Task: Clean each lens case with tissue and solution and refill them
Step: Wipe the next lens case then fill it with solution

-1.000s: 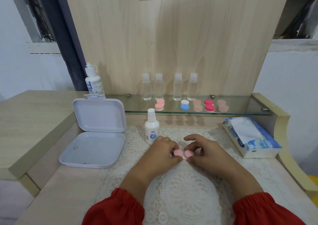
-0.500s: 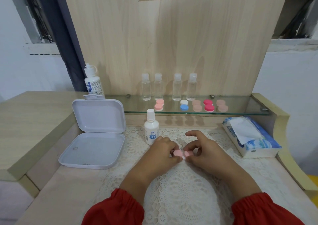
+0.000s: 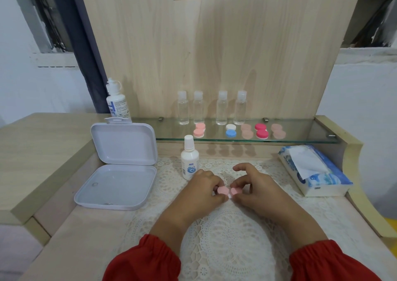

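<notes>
In the head view, a pink lens case lies on the lace mat at the centre of the bench, held between both hands. The left hand has its grip pinched on the left cap; the right hand has its grip curled round the right cap, forefinger raised off it. This looks like the opening step on this case: the caps seem about to be unscrewed. A small solution bottle stands just beside the left hand at 11 o'clock, the tissue pack sits at 2 o'clock, and an open white box lies at 9 o'clock. Five more cases wait in a row on the glass shelf at 12 o'clock, in front of four clear bottles; a larger bottle stands at 10 o'clock. The next move likely calls for twisting both caps free while steadying the base, then reaching right for a tissue.
</notes>
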Demonstrator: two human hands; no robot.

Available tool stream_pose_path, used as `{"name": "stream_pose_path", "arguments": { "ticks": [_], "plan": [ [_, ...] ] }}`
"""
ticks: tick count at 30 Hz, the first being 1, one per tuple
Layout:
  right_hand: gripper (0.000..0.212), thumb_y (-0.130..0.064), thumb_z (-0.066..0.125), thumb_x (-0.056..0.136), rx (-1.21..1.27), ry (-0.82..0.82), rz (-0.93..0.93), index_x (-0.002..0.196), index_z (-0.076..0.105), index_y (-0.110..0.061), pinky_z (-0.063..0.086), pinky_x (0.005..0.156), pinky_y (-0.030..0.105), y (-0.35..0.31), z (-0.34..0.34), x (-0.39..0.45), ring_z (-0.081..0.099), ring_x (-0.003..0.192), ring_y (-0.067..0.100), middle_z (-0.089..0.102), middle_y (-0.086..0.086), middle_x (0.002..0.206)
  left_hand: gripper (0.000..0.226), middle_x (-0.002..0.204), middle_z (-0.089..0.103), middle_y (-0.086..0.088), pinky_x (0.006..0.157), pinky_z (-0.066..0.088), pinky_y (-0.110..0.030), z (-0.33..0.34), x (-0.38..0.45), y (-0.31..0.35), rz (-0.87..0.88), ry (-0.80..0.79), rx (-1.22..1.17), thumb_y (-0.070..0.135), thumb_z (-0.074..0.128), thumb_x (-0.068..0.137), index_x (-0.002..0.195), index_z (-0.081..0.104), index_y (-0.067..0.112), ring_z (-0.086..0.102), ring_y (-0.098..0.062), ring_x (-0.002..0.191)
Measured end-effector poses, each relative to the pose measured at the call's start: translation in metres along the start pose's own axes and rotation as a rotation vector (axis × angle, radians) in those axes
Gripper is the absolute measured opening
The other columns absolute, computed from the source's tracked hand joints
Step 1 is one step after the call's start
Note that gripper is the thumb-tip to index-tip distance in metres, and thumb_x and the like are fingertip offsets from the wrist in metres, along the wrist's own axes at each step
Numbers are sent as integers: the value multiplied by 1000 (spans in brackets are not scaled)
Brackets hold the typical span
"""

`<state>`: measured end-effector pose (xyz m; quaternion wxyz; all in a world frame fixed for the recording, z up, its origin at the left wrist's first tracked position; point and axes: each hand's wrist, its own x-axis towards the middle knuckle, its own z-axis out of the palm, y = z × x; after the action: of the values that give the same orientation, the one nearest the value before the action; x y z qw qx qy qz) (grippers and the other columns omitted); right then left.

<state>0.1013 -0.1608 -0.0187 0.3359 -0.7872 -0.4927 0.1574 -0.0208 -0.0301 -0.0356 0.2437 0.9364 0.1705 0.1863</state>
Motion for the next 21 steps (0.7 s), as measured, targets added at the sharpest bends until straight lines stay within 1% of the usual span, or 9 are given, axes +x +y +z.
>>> {"name": "stream_pose_path", "arguments": {
  "ticks": [4,6,7,8,10,11,14,17,21],
  "plan": [
    [57,-31,78,76,-19,11,19,120,43,-38,42,68,13,2,3,3,55,83,-3,63,-15,94,24,95,53,7,88,39,-23,-1,1,0,2,-5,19,33,66,86,106,66,19,43,-10,100],
    [60,-28,79,76,-13,6,2,120,41,-42,42,70,12,2,4,3,55,87,-3,60,-15,97,24,94,53,7,88,39,-23,0,1,0,1,-7,20,32,66,86,105,66,19,42,-10,100],
    [61,-24,78,77,1,6,-8,120,40,-44,42,70,10,2,3,3,55,87,-3,60,-16,100,23,94,53,6,88,39,-23,0,1,0,1,-6,13,32,67,85,104,66,19,42,-10,100],
    [60,-20,76,79,17,5,-12,121,41,-45,42,70,9,3,3,2,56,83,-5,60,-17,100,22,94,54,6,87,39,-23,0,0,0,-1,-4,1,32,67,85,103,66,19,42,-9,99],
    [59,-14,73,81,39,-4,1,124,44,-41,42,66,8,3,1,2,55,69,-7,63,-17,98,22,95,55,4,87,39,-23,0,0,0,-6,0,-16,32,67,85,102,67,19,42,-9,99],
    [59,-13,73,81,41,-10,11,125,44,-39,42,65,9,2,1,2,55,66,-7,65,-17,97,22,96,55,4,87,39,-23,0,0,0,-5,1,-14,32,67,85,103,67,19,42,-9,100],
    [58,-16,75,79,35,-16,42,125,45,-35,37,66,11,0,1,3,54,70,-8,65,-16,94,22,94,53,6,85,38,-21,0,0,0,-1,-3,-5,33,67,85,104,66,20,42,-9,99],
    [55,-19,76,78,26,-14,56,123,47,-32,37,66,10,-1,2,2,54,78,-7,65,-15,94,23,93,53,7,83,36,-19,0,1,-1,1,-1,-11,33,67,85,103,66,20,43,-8,98],
    [53,-17,73,81,6,-10,36,125,46,-32,40,67,7,0,3,2,53,75,-13,65,-15,94,21,94,55,5,87,39,-23,-1,1,-1,-5,-9,-16,33,68,85,101,66,20,43,-10,99]
  ]
}}
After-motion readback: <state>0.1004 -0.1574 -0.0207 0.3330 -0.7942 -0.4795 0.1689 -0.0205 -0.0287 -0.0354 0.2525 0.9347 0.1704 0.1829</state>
